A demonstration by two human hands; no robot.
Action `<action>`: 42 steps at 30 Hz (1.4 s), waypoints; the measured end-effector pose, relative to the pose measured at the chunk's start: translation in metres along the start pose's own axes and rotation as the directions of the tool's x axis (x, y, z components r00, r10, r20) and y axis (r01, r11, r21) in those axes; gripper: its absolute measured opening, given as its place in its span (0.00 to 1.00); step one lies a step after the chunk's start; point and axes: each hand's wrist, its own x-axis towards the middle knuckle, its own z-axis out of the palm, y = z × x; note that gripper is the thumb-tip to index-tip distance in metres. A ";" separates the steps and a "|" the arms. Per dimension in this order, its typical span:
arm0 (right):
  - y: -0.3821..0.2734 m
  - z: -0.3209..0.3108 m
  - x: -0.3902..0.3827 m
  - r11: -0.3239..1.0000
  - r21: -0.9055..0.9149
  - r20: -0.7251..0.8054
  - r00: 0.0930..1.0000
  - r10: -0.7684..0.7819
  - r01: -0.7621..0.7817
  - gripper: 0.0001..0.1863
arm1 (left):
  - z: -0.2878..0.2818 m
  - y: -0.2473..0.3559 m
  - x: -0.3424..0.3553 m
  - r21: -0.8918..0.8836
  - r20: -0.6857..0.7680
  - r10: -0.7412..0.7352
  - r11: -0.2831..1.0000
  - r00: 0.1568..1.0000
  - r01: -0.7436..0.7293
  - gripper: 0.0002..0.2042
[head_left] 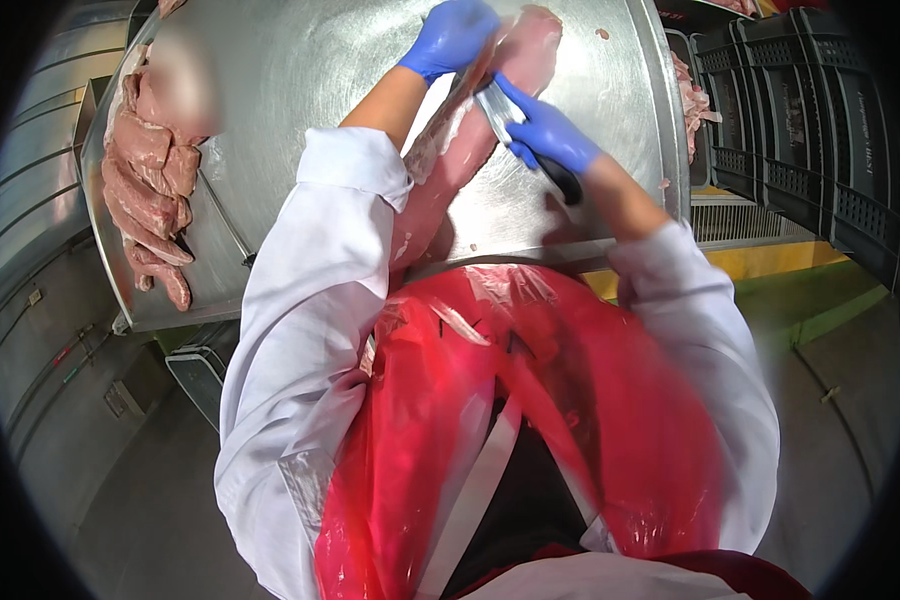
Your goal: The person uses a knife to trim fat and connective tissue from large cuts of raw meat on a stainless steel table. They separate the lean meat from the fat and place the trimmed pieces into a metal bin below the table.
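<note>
A long, pale pink piece of raw meat [457,165] lies on the metal table, stretching from near my red apron toward the far side. My left hand [454,38], in a blue glove, is closed on the far left edge of this meat, where a whitish strip runs along its side. In my blue-gloved right hand [555,135] is a knife [493,112] with a black handle. Its blade points toward the far left and lies against the meat, so part of the edge is hidden. The fingers of my right hand wrap round the handle.
Several pieces of raw meat [150,190] are heaped along the left side of the metal table [280,60]. Beside them lies a thin rod [225,215]. Black crates [800,110] stand at the right, and a bin with meat trimmings [692,105] adjoins the table's right edge.
</note>
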 end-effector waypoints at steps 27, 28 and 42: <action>0.051 0.091 -0.078 0.974 -0.226 0.077 0.997 0.017 0.001 0.41 | -0.087 0.042 -0.042 0.083 -0.238 0.057 0.996 0.970 -0.038 0.13; 0.059 0.096 -0.090 0.966 -0.258 0.093 0.995 0.031 -0.006 0.42 | -0.091 0.044 -0.045 0.126 -0.254 0.052 0.992 0.966 -0.021 0.13; 0.029 0.095 -0.172 0.928 -0.346 0.165 0.964 0.209 -0.142 0.46 | -0.275 -0.151 -0.134 0.344 -0.424 -0.258 0.841 0.868 0.418 0.09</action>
